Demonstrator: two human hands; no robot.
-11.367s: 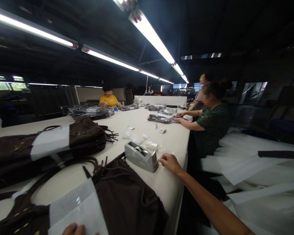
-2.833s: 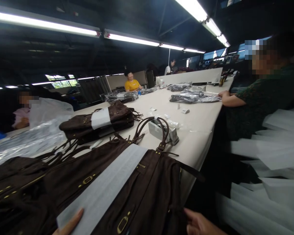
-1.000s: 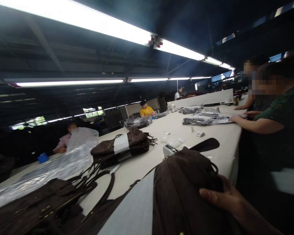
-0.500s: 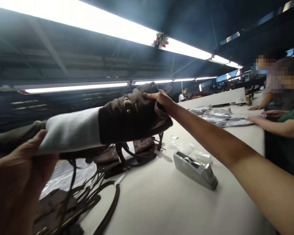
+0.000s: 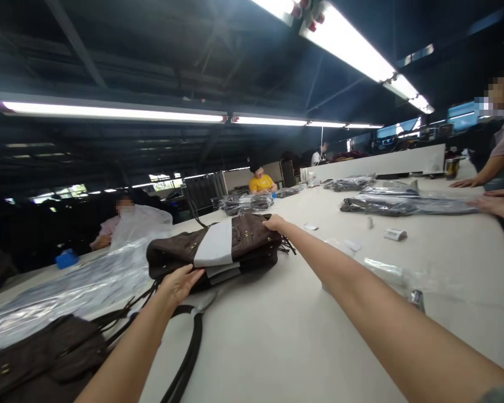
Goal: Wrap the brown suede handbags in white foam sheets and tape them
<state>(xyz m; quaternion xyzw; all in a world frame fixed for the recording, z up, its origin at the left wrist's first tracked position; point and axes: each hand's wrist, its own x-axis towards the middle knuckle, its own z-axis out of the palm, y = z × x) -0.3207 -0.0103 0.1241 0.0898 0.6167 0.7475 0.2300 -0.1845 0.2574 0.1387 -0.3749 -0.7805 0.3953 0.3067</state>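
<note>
Pinching: the right hand [image 5: 274, 223] has its fingers closed on the top right corner of the upper brown bag [image 5: 255, 238].
Left hand: this hand [image 5: 180, 284] meets the bag's near lower edge by the white paper band [image 5: 215, 244], fingers loosely bent; whether they close on the cloth, I cannot tell.
Upper brown bag: lies over the lower brown bag [image 5: 252, 270], which shows its own pale strip, on the white table [image 5: 252, 341].
Writing: small marks on the white label [image 5: 395, 234] are too tiny to read.
Edges: the table's right side runs down beside a co-worker's hands [image 5: 502, 206], which touch a plastic-wrapped bundle [image 5: 378, 202].
Open room: bare tabletop spreads in front of the stack, between the dark straps [image 5: 192, 350] and the right forearm.
Left side: clear plastic sheeting [image 5: 79, 291] reaches close to the stack; another brown bag [image 5: 46, 358] lies nearer.
Changed: the banded bag, held up in the air half a second ago, is now down on the other; the shiny end past the forearm is probably the tape dispenser [image 5: 416, 300], then in plain view.
</note>
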